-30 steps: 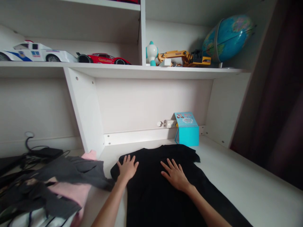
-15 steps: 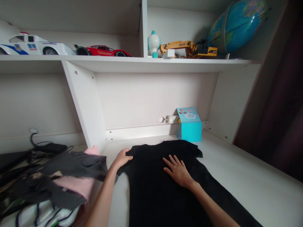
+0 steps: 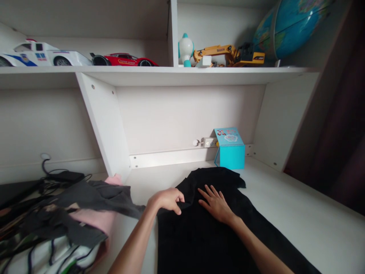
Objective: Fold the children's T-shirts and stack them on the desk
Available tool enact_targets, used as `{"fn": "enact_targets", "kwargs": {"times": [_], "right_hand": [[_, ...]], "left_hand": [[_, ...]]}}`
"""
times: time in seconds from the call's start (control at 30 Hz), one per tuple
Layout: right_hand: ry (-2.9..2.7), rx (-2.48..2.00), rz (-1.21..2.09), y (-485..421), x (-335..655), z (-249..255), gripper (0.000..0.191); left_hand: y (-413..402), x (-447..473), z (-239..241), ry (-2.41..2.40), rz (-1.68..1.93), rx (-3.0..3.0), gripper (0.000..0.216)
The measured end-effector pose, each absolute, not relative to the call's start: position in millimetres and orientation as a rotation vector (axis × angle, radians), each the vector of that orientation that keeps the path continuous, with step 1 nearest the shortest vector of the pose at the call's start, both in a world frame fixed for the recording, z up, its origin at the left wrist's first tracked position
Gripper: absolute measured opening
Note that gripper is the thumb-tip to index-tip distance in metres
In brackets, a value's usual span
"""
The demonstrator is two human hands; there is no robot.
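A black short-sleeved T-shirt [image 3: 194, 236] lies spread on the white desk, its neck end toward the back. My left hand [image 3: 168, 199] pinches the shirt's left sleeve and shoulder, which is lifted and folded in over the chest. My right hand [image 3: 215, 203] rests flat on the shirt's upper middle with its fingers spread. The right sleeve [image 3: 241, 180] lies out toward the calendar. The shirt's lower part runs out of view at the bottom.
Heaped clothes, grey [image 3: 94, 199], pink [image 3: 95, 220] and striped [image 3: 48, 255], lie at left beside a black adapter [image 3: 67, 176]. A blue desk calendar [image 3: 232, 156] stands behind the shirt. Toy cars, a toy excavator [image 3: 251, 57] and a globe [image 3: 288, 30] sit on the shelf [image 3: 137, 76].
My left hand has moved right, carrying the left sleeve inward so that side of the shirt folds over. My right hand stays flat in place.
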State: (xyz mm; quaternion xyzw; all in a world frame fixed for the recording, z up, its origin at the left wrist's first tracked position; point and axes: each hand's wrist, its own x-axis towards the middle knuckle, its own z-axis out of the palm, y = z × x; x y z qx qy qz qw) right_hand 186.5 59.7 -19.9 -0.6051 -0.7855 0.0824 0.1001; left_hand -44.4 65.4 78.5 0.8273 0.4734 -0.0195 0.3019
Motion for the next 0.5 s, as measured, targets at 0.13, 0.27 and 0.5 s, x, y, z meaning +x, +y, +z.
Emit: {"fn": "enact_targets", "kwargs": {"times": [0.13, 0.27, 0.5], "right_hand": [[-2.316, -1.79, 0.254, 59.4, 186.5, -19.1, 0.058], [-2.312, -1.779, 0.267, 58.8, 186.5, -18.3, 0.059], [-2.317, -1.797, 0.281, 60.2, 186.4, -17.9, 0.058]], "left_hand": [[66.3, -48.6, 83.8, 1.147, 0.033, 2.19, 0.022], [81.2, -86.5, 82.2, 1.635, 0.538, 2.211, 0.015], [96.4, -107.9, 65.5, 2.28, 0.723, 2.143, 0.038]]}}
